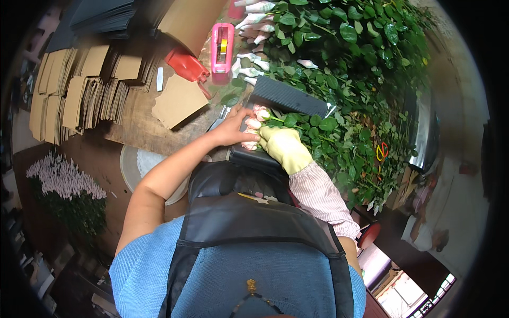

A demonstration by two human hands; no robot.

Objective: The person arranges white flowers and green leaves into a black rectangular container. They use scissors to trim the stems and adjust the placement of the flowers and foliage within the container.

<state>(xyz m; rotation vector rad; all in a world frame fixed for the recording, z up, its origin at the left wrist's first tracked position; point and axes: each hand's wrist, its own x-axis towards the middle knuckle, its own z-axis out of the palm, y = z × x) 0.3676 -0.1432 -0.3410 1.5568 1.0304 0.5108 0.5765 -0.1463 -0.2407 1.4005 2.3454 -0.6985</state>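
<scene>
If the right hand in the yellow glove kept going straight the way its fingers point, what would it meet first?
The right hand points up and left, and its fingertips already lie at the pink rosebuds on the dark corrugated sheet. These would be met first, then probably the left hand just beyond, though depth is unclear.

Even, soft daylight fills the middle of the view, and the green leaves (344, 63) and worktop (138, 127) read clearly. The left side falls into dim shadow. The fisheye lens bends straight edges toward a black rim, where detail blurs. Bright glare shows at lower right.
</scene>
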